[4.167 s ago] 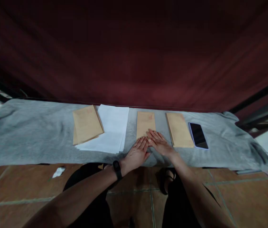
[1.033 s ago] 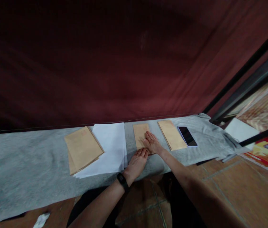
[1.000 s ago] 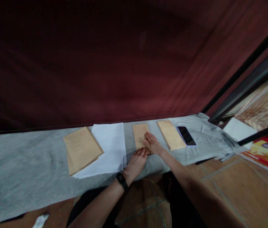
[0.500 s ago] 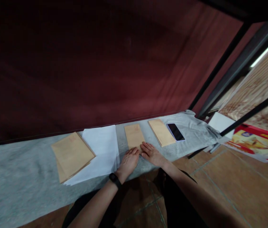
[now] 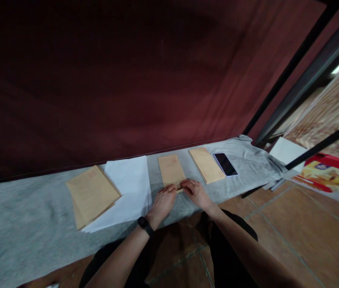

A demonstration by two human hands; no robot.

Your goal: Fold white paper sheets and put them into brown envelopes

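A brown envelope [image 5: 171, 170] lies in the middle of the grey cloth, its near end between my hands. My left hand [image 5: 163, 201], with a black band at the wrist, has its curled fingers on the near left corner. On the near right corner, the bent fingers of my right hand [image 5: 195, 193] press the paper. A narrow strip of the near edge shows between them and looks folded. Left of it are a pile of white sheets [image 5: 130, 184] and, partly over that, a fanned stack of brown envelopes [image 5: 94, 194]. Another envelope stack [image 5: 207, 165] lies to the right.
A phone [image 5: 225, 164] lies right of the envelopes on the grey cloth [image 5: 22, 228]. Dark red fabric [image 5: 157, 100] rises behind it. Black metal bars, a white box [image 5: 287, 154] and a red and yellow carton [image 5: 334, 176] are at the right.
The fingers of both hands have curled more at the envelope's near edge, and my right hand has shifted slightly right. The view has moved a little.
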